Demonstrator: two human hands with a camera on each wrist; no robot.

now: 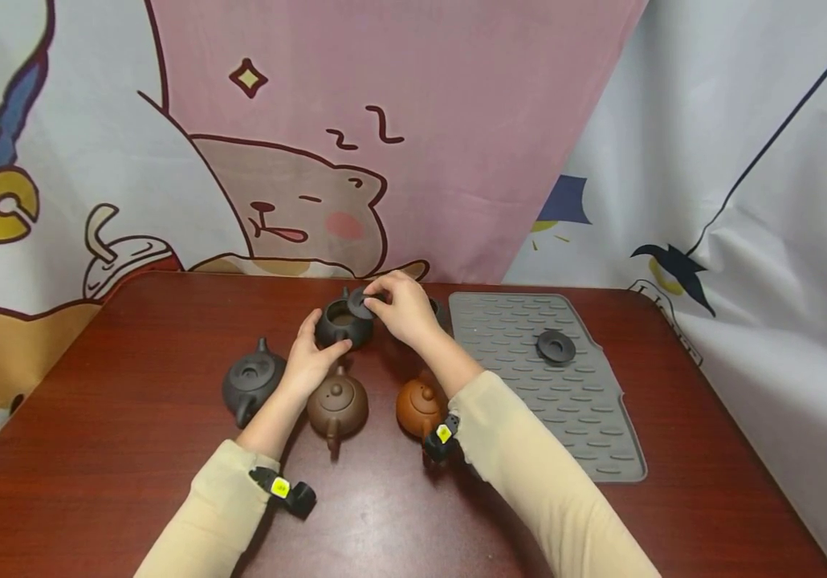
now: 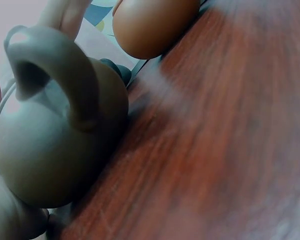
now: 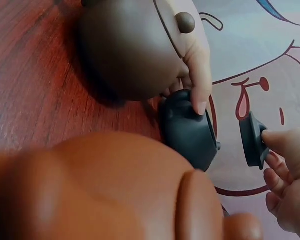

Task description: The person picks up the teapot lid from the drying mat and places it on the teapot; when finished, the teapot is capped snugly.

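Observation:
My left hand (image 1: pixel 303 363) grips an open black teapot (image 1: pixel 341 327) near the back of the table, its thumb at the rim in the right wrist view. My right hand (image 1: pixel 408 311) pinches a black teapot lid (image 3: pixel 252 141) by its knob. That lid is tilted on edge, apart from the teapot's mouth in the right wrist view. In front of the black teapot sits a lidded brown teapot (image 1: pixel 337 405), its handle large in the left wrist view. A lidded orange teapot (image 1: pixel 417 407) stands below my right forearm, partly hidden.
Left of my left hand stands a lidded dark grey teapot (image 1: pixel 253 377). Another dark pot (image 1: pixel 439 311) is mostly hidden behind my right hand. On the right lies a grey ridged mat (image 1: pixel 515 321) with a second black lid (image 1: pixel 556 348) on it. A printed curtain (image 1: pixel 457 144) hangs behind the table.

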